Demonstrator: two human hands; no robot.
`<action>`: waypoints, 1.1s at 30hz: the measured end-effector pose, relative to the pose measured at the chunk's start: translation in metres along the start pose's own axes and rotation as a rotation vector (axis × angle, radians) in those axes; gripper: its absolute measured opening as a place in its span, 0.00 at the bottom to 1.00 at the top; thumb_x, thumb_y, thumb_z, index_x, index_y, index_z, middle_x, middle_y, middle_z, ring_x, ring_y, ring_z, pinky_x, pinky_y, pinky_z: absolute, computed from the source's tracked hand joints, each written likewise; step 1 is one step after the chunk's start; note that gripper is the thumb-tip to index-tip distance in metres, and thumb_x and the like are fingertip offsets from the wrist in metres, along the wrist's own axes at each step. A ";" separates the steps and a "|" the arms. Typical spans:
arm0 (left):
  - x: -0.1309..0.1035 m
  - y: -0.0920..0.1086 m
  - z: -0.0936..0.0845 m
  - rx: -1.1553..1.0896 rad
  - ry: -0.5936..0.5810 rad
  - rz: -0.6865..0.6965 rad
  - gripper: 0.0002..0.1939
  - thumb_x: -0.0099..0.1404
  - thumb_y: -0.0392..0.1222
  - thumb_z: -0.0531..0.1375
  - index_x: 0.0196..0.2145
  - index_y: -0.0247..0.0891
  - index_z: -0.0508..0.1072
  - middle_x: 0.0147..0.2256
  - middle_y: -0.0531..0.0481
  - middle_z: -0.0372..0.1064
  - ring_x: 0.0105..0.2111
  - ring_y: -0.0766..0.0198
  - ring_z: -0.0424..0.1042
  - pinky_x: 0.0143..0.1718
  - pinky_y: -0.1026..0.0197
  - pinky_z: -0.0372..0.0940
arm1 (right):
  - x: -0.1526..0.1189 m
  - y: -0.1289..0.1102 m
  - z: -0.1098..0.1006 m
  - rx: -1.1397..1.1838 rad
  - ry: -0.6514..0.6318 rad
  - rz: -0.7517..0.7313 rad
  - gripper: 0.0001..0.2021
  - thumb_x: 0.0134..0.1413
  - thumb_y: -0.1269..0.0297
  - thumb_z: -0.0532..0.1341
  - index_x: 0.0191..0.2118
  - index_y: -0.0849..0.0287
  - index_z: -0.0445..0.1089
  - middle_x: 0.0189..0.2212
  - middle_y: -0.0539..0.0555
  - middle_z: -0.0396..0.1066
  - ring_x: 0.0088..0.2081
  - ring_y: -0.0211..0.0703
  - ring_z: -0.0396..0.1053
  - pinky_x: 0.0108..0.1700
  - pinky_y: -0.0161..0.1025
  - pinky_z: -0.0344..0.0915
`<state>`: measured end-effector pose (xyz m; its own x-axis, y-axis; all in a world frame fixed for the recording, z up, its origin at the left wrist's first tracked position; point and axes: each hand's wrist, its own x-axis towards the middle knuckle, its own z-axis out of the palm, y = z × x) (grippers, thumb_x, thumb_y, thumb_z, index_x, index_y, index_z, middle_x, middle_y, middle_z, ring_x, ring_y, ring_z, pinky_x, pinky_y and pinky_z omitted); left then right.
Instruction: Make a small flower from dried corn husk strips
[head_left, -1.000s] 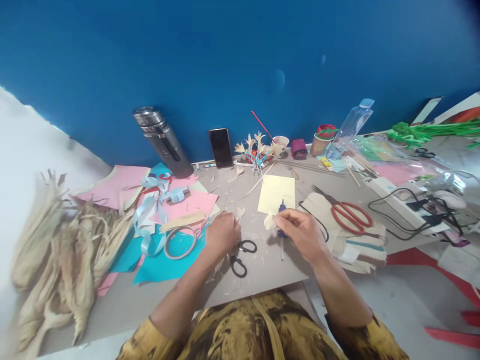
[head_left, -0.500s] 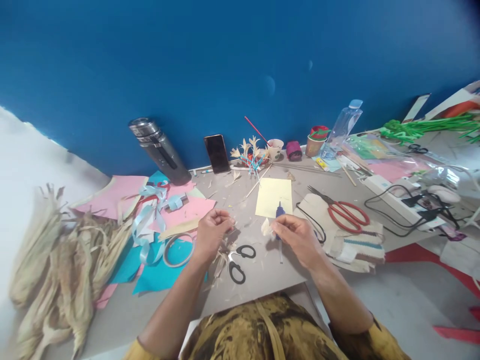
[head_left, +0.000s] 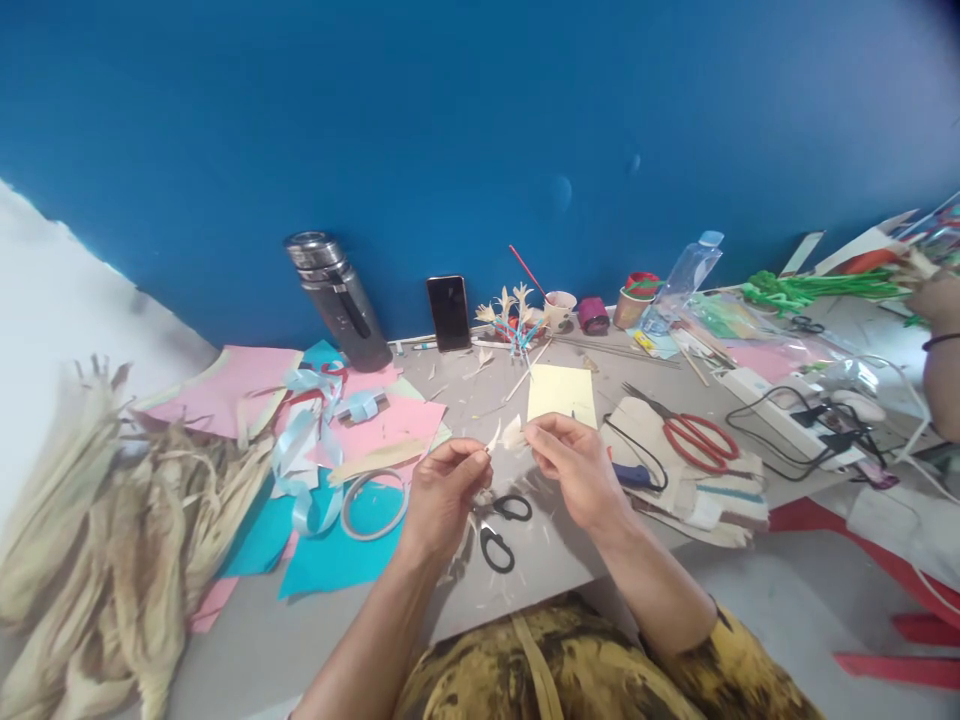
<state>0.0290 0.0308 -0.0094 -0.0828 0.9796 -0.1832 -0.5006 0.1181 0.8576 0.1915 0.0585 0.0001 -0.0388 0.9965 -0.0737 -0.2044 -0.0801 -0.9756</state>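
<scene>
My left hand point(head_left: 452, 485) is closed, with a thin, curved, pale husk petal point(head_left: 495, 435) pinched at its fingertips. Across from it, my right hand point(head_left: 576, 465) pinches a wider cream husk petal point(head_left: 513, 433) between thumb and finger. The two petals are close together above the table; whether they touch I cannot tell. Black-handled scissors point(head_left: 496, 549) lie just below the hands among husk scraps. Beyond them is a yellow paper sheet point(head_left: 562, 392). A blue-handled tool point(head_left: 631, 475), partly hidden, lies beside my right hand. Husk flowers point(head_left: 517, 308) stand near the wall.
Dried corn husks point(head_left: 135, 540) are heaped at left, near coloured paper and a tape roll point(head_left: 375, 504). A flask point(head_left: 341, 305) and phone point(head_left: 449, 314) stand behind. Red-handled scissors point(head_left: 701, 443) lie on a glove point(head_left: 724, 495), before a power strip point(head_left: 776, 410). Another person's arm point(head_left: 941, 370) reaches in.
My hands have come closer together, and the left one's thin petal now shows. The blue-handled tool has shifted to the right of my right hand. Another person's arm has appeared at far right.
</scene>
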 end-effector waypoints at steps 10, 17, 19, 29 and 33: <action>-0.002 -0.004 0.003 -0.124 -0.005 0.008 0.10 0.48 0.38 0.73 0.26 0.37 0.76 0.22 0.55 0.67 0.23 0.70 0.66 0.29 0.64 0.62 | -0.004 0.001 0.013 -0.088 0.013 -0.110 0.15 0.52 0.52 0.68 0.31 0.60 0.74 0.18 0.48 0.66 0.21 0.34 0.60 0.23 0.32 0.55; -0.003 -0.007 0.006 -0.110 0.000 0.019 0.13 0.48 0.39 0.73 0.33 0.37 0.79 0.23 0.56 0.67 0.23 0.71 0.64 0.29 0.65 0.61 | -0.008 0.000 0.011 -0.060 -0.001 -0.091 0.14 0.53 0.53 0.68 0.31 0.60 0.73 0.17 0.47 0.65 0.20 0.32 0.58 0.22 0.31 0.54; -0.003 -0.006 0.007 -0.073 0.002 0.026 0.12 0.48 0.39 0.73 0.32 0.37 0.79 0.22 0.56 0.66 0.23 0.71 0.64 0.29 0.65 0.60 | -0.008 0.000 0.011 -0.055 -0.001 -0.093 0.13 0.53 0.54 0.68 0.31 0.60 0.73 0.17 0.46 0.65 0.20 0.32 0.58 0.22 0.31 0.53; -0.007 -0.006 0.012 -0.141 -0.001 -0.039 0.10 0.50 0.40 0.72 0.29 0.36 0.77 0.23 0.55 0.67 0.24 0.69 0.65 0.30 0.64 0.62 | -0.009 0.002 0.011 -0.061 -0.024 -0.094 0.14 0.54 0.52 0.68 0.31 0.60 0.74 0.17 0.47 0.66 0.20 0.33 0.61 0.23 0.31 0.57; -0.008 -0.007 0.012 -0.204 0.000 -0.080 0.11 0.49 0.41 0.73 0.28 0.36 0.76 0.23 0.55 0.67 0.25 0.70 0.64 0.29 0.64 0.61 | -0.010 0.002 0.013 -0.065 -0.046 -0.105 0.14 0.55 0.53 0.67 0.32 0.60 0.74 0.18 0.47 0.66 0.20 0.33 0.61 0.23 0.32 0.57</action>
<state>0.0434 0.0246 -0.0084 -0.0360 0.9683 -0.2472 -0.6695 0.1603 0.7253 0.1791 0.0482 0.0018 -0.0652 0.9972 0.0374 -0.1463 0.0275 -0.9889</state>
